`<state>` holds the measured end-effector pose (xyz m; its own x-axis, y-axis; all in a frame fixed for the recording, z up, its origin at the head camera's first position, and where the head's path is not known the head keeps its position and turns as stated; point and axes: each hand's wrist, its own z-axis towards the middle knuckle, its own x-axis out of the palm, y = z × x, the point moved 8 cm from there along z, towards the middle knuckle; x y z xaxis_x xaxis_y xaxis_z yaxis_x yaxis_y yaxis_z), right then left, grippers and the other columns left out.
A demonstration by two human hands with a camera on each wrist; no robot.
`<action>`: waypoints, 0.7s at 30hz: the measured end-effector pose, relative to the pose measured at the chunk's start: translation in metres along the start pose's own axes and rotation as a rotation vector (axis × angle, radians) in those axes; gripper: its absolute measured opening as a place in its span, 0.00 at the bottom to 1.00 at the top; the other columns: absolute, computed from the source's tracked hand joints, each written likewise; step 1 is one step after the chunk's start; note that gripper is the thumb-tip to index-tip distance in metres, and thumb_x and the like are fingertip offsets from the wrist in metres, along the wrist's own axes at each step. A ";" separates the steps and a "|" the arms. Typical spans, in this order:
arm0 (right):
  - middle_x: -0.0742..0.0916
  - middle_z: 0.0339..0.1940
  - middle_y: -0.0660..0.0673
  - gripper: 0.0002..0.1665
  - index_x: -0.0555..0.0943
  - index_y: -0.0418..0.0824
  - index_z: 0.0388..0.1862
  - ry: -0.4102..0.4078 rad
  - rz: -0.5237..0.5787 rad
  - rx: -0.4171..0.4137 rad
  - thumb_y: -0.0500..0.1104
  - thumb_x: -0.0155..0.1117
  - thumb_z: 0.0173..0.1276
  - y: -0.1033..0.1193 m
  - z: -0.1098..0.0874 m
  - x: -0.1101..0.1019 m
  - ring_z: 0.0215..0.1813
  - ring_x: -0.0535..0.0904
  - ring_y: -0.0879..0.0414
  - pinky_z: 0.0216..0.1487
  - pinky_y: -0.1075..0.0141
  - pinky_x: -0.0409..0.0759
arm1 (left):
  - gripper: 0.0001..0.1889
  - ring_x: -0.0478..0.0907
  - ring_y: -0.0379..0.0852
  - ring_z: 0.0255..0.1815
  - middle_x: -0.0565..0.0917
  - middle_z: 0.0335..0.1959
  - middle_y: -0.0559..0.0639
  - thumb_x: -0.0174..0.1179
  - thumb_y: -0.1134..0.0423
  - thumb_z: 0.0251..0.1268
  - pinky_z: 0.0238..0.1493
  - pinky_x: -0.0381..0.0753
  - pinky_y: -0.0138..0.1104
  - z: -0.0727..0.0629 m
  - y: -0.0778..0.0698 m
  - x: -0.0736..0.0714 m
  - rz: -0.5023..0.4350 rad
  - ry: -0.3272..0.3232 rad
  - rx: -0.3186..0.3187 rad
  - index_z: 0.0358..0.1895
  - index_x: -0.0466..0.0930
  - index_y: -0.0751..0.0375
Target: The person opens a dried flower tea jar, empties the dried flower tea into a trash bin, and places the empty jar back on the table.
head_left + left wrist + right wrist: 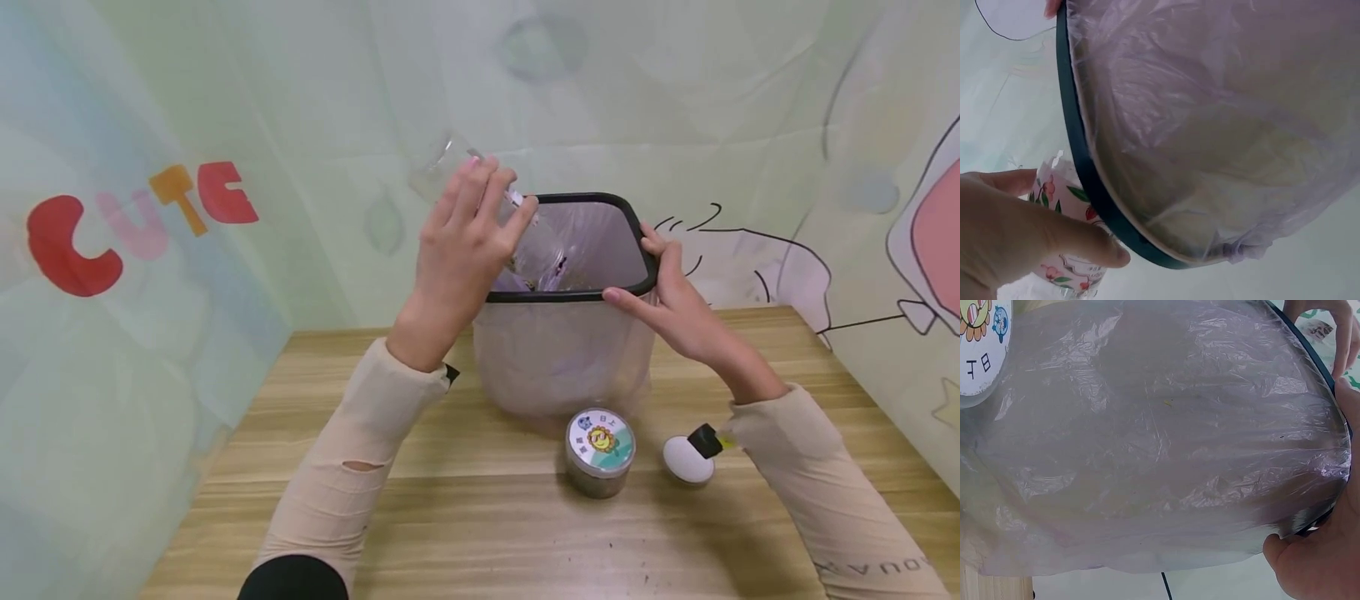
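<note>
My left hand [468, 229] grips a clear bottle [442, 162] with a pink floral label, its thumb across the label [1054, 275] in the left wrist view. The bottle is tilted, its lower end inside the mouth of a trash bin [562, 354]. A thin translucent bag [1179, 125] lines the bin and hangs over its outside, under a black rim [570, 297]. My right hand [678, 304] holds the rim at its right corner, thumb on the near side and fingers at the far side. Some dark bits show near the bottle's lower end, too small to identify.
In front of the bin stands a round clear jar [600, 454] with a sunflower-printed lid. To its right lies a white round lid [686, 462]. Small dark specks lie on the wooden table [450, 533] near its front. A printed cloth backdrop [337, 125] stands behind and at both sides.
</note>
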<state>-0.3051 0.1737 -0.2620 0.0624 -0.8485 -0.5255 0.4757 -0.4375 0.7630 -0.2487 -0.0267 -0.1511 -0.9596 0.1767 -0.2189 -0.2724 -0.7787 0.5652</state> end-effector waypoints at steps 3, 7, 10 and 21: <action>0.44 0.82 0.52 0.47 0.48 0.37 0.73 -0.002 0.004 -0.003 0.52 0.66 0.70 0.000 0.000 -0.001 0.80 0.42 0.49 0.77 0.43 0.45 | 0.20 0.73 0.55 0.59 0.80 0.50 0.56 0.49 0.77 0.73 0.75 0.56 0.39 0.001 -0.003 0.002 -0.023 0.021 0.021 0.46 0.89 0.50; 0.44 0.82 0.51 0.47 0.49 0.37 0.73 -0.004 0.003 -0.016 0.51 0.66 0.70 0.001 0.000 -0.001 0.80 0.42 0.50 0.77 0.43 0.45 | 0.20 0.73 0.55 0.59 0.80 0.51 0.56 0.50 0.77 0.73 0.75 0.56 0.40 0.001 -0.006 0.004 -0.019 0.053 0.054 0.46 0.89 0.50; 0.44 0.82 0.51 0.47 0.49 0.36 0.72 -0.007 0.002 -0.020 0.51 0.66 0.70 0.002 0.000 -0.002 0.81 0.41 0.50 0.77 0.43 0.44 | 0.19 0.73 0.55 0.60 0.79 0.52 0.56 0.51 0.76 0.72 0.75 0.57 0.40 0.001 -0.008 0.005 0.002 0.065 0.074 0.45 0.88 0.50; 0.45 0.82 0.50 0.46 0.49 0.35 0.71 -0.007 0.010 -0.019 0.50 0.67 0.70 0.002 0.000 -0.001 0.80 0.41 0.50 0.77 0.45 0.44 | 0.20 0.73 0.55 0.60 0.79 0.53 0.55 0.49 0.77 0.72 0.75 0.56 0.39 -0.001 -0.009 0.006 0.031 0.064 0.072 0.46 0.88 0.50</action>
<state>-0.3044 0.1735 -0.2602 0.0613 -0.8548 -0.5153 0.4918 -0.4234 0.7608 -0.2516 -0.0192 -0.1577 -0.9618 0.1129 -0.2494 -0.2493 -0.7376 0.6275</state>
